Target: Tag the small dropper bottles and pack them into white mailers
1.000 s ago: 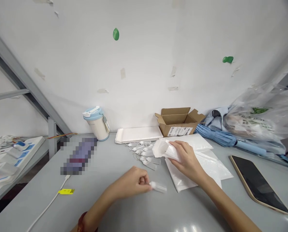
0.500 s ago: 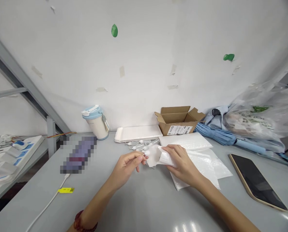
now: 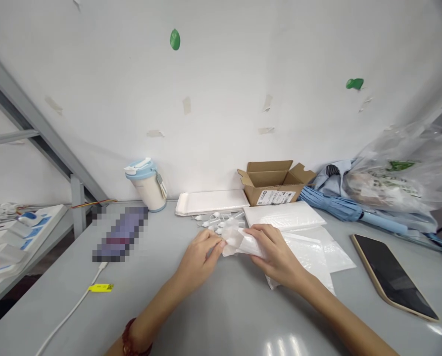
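My right hand [image 3: 278,254] is wrapped round a white padded envelope [image 3: 253,245], whose open mouth faces left. At that mouth my left hand [image 3: 202,254] is closed in a pinch. Something small and whitish sits at its fingertips; whether it is a separate item or the envelope's edge, I cannot make out. Just behind the hands lie several small white items with thin cords [image 3: 216,216] on the table, partly hidden by the envelope. More white padded envelopes [image 3: 310,254] lie under and beyond my right hand.
An open cardboard box [image 3: 274,185] stands by the wall, beside a flat white padded envelope [image 3: 213,201]. To the left are a tumbler [image 3: 148,190], a blurred-out phone-like object [image 3: 120,235] on a white cable and a power strip [image 3: 31,235]. A phone [image 3: 393,277] and blue umbrella [image 3: 334,203] lie right.
My left hand has moved slightly to the right, and its fingers have closed at the envelope's mouth. My right hand keeps its hold on the envelope, and the view has shifted slightly.
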The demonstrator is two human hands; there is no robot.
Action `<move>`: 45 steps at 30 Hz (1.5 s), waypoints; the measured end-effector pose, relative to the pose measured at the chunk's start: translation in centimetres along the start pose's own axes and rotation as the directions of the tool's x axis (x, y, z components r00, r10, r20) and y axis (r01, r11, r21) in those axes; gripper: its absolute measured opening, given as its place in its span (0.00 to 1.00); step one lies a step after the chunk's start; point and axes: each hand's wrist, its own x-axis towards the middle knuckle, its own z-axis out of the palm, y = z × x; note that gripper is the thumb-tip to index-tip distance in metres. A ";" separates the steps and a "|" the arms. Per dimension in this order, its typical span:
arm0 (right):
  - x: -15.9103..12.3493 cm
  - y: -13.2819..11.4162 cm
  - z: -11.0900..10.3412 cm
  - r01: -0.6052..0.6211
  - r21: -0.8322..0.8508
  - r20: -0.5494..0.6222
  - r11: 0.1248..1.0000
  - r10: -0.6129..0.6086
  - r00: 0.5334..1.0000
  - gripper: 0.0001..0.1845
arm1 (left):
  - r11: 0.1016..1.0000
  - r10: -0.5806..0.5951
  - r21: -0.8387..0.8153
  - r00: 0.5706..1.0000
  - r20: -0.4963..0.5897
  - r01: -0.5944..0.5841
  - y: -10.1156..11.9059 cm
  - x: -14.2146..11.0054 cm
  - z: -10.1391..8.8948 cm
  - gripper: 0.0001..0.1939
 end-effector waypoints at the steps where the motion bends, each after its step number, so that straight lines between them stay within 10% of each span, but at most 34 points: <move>1: 0.0 0.0 0.1 0.002 0.004 -0.001 1.000 -0.002 1.000 0.26 | 1.000 -0.003 0.006 1.000 0.008 0.003 0.0 -0.1 0.3 0.18; 13: -0.1 -0.5 -0.1 0.042 0.118 0.029 0.992 -0.046 0.999 0.26 | 0.898 -0.195 -0.331 0.938 0.285 0.288 0.1 0.0 0.3 0.21; 19: -0.2 -1.0 -0.1 0.069 0.154 0.049 0.986 -0.078 0.996 0.27 | 0.810 -0.219 -0.497 0.947 0.235 0.311 -1.1 0.2 1.2 0.11; 32: -0.3 -1.4 0.2 0.125 0.143 0.043 0.982 -0.132 0.990 0.26 | 0.860 -0.253 -0.452 0.967 0.026 0.238 -0.1 0.0 2.0 0.08; 37: -0.3 -1.4 0.0 0.139 0.190 0.019 0.972 -0.146 0.989 0.27 | 0.736 -0.287 -0.568 0.930 0.228 0.367 -0.6 0.4 1.5 0.20; 45: -0.2 -2.0 0.4 0.203 0.227 0.036 0.952 -0.217 0.976 0.30 | 0.894 -0.169 -0.358 0.943 0.288 0.270 -0.6 -0.1 2.0 0.14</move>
